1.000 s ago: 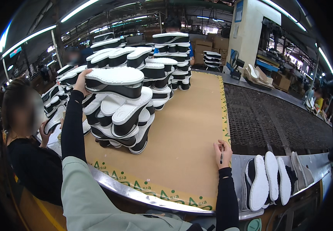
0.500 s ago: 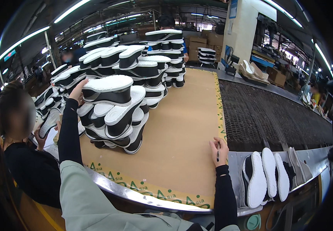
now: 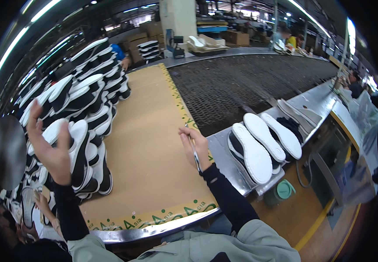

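My left hand (image 3: 51,148) is raised with fingers spread, holding nothing. It is in front of a tall stack of black-and-white shoe soles (image 3: 79,144), partly covering it. Whether it touches any sole is hard to tell. Over the right edge of the cardboard-covered table (image 3: 147,144), my right hand (image 3: 196,146) is closed around a slim silver pen-like tool (image 3: 195,153). Nearest to that hand, several shoe soles with white faces (image 3: 252,153) lean together on a metal ledge to the right.
A dark mesh conveyor (image 3: 241,81) runs beyond the ledge. More stacked soles (image 3: 95,65) fill the table's far left. Grey soles (image 3: 298,115) lie at the ledge's far end. A green lidded container (image 3: 279,192) stands below. A co-worker's hand (image 3: 44,207) is at lower left.
The view has turned right. My left hand has come off the top sole of the near stack and opened. My right hand keeps its hold on the pen-like tool.
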Tool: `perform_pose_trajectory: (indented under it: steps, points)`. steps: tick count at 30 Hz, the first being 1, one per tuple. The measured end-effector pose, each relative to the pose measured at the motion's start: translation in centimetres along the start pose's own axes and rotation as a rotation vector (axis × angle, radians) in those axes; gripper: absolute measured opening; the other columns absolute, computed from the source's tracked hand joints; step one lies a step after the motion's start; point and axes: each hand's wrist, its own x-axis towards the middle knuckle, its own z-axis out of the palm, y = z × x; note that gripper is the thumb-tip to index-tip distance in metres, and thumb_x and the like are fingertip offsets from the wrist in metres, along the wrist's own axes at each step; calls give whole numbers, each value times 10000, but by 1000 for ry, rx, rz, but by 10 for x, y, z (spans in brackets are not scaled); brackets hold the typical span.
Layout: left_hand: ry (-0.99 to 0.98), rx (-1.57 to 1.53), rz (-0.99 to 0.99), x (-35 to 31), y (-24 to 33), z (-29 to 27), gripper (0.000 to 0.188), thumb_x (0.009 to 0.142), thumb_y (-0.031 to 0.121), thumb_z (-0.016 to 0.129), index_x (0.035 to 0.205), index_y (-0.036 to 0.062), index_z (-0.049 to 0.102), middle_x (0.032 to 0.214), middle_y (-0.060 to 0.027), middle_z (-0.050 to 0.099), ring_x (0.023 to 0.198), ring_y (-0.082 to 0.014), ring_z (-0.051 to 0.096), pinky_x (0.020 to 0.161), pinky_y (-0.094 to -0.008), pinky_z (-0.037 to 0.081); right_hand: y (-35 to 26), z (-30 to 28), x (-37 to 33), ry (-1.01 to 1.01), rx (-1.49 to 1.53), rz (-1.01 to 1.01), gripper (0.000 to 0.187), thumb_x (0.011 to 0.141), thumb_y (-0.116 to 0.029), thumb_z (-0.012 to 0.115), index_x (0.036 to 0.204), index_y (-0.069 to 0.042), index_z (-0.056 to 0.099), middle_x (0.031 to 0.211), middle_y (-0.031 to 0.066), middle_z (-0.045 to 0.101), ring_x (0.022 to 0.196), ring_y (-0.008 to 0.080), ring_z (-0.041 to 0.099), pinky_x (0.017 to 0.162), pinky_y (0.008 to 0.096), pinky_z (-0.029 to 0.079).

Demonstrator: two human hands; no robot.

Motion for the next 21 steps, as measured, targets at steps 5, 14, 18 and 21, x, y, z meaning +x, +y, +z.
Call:
perform_pose_trajectory:
  steps: [5,14,18,21]
  points:
    - [-332,-254,142,-49,52,46,575,743,87,702,1269,12,482,1411,-269,443,1315,-398,436,1096,-459,327,-77,-91,-33,-73,-16,3,196,951,-3,520,1103,23,641,982,137,709,886,204,678,800,292,517]
    - [-649,-525,-209,-129,62,83,636,749,160,752,1305,6,484,1322,-180,559,1193,-301,555,964,-402,431,-80,-226,-90,188,-668,104,494,709,-58,794,1156,-8,589,1220,209,627,1089,340,602,955,421,455]
    - [-760,-633,-151,-137,79,92,666,756,154,763,1327,-7,462,1323,-182,548,1171,-313,562,951,-388,442,-69,-214,-91,37,-788,154,514,673,-55,812,1141,-28,600,1315,223,580,1094,368,600,959,421,456]
    - [-795,-675,-105,-138,83,89,697,752,155,775,1345,-1,443,1328,-189,537,1178,-330,558,962,-398,442,-58,-214,-87,166,-735,115,453,651,-22,809,1063,-16,621,1261,222,617,1083,375,627,923,396,489]
